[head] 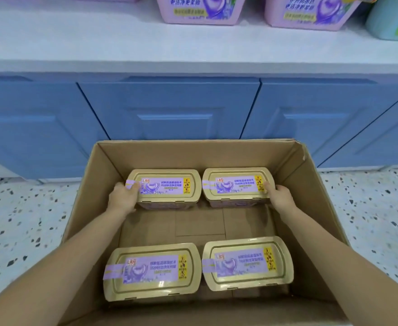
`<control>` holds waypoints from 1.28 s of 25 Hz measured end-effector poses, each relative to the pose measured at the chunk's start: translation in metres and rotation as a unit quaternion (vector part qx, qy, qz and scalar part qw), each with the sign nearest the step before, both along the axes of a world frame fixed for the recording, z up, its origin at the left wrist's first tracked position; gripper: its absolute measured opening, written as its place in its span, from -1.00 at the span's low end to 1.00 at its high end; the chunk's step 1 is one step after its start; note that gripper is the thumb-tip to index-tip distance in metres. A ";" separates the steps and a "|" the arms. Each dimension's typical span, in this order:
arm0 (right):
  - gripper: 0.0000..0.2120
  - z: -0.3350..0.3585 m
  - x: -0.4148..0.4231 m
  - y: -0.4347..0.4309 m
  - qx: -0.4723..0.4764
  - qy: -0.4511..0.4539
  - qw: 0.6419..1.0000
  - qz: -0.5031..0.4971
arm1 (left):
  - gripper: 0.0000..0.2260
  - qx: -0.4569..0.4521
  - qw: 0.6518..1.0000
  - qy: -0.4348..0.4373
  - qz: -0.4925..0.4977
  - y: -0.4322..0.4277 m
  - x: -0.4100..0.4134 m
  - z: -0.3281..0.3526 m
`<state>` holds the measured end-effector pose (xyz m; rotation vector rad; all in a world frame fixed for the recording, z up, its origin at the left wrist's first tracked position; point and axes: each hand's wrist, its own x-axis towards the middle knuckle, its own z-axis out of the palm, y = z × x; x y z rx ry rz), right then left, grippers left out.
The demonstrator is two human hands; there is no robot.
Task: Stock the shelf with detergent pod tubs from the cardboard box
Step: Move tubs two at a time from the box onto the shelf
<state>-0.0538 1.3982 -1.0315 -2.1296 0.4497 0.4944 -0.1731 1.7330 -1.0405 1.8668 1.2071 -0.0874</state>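
1. A speckled terrazzo floor point(28, 220) runs up to a row of blue cabinet doors point(169, 109), and above them sits a white shelf point(99, 43), well beyond the hands.
2. On that shelf stand two pink-lilac tubs point(200, 10), with a pale green container point(390, 17) at the far right edge; its label is cut off, so I can't say what it is.
3. An open cardboard box point(294, 161) sits on the floor right below the person, both forearms reaching down into it.
4. Four detergent pod tubs lie inside, beige lids up, two in a far row and two in a near row, with bare box bottom between the rows.
5. The left hand point(122, 198) is closed around the outer end of the far left tub point(167, 188), thumb on the lid's edge.
6. The right hand point(280, 196) grips the outer end of the far right tub point(236, 187) the same way.
7. The two gripped tubs sit just beside each other, between the hands.
8. The near left tub point(153, 270) and near right tub point(247, 263) lie between the forearms, untouched.
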 end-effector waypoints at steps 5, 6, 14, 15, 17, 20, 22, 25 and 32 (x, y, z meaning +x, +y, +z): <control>-0.73 -0.014 0.011 0.001 0.050 0.017 0.997 -0.047 | -0.63 -0.162 0.982 -0.045 0.082 0.005 -0.001 -0.011; -0.74 -0.011 0.011 0.002 0.054 0.022 0.997 -0.046 | -0.67 -0.153 0.984 -0.057 0.066 0.004 -0.002 -0.011; -0.62 -0.001 -0.010 -0.007 -0.044 -0.030 0.998 -0.016 | -0.70 -0.034 0.997 -0.056 0.027 -0.002 -0.014 -0.003; -0.59 0.004 -0.015 -0.009 -0.058 -0.041 0.997 -0.010 | -0.68 0.006 0.999 -0.048 0.005 -0.003 -0.017 0.000; -0.59 0.017 -0.026 -0.013 -0.064 -0.064 0.996 0.002 | -0.64 0.078 0.995 -0.031 -0.049 -0.008 -0.025 0.009; -0.62 0.051 -0.037 -0.018 -0.050 -0.106 0.993 0.008 | -0.64 0.113 0.990 -0.050 -0.071 -0.017 -0.036 0.033; -0.61 0.077 -0.039 -0.021 -0.040 -0.131 0.991 0.008 | -0.65 0.129 0.986 -0.082 -0.063 -0.021 -0.043 0.057; -0.54 0.120 -0.036 -0.028 -0.026 -0.173 0.984 0.016 | -0.60 0.122 0.981 -0.143 -0.052 -0.016 -0.049 0.098; -0.55 0.247 0.008 -0.042 0.041 -0.248 0.968 0.006 | -0.70 0.042 0.958 -0.283 0.001 0.015 -0.054 0.229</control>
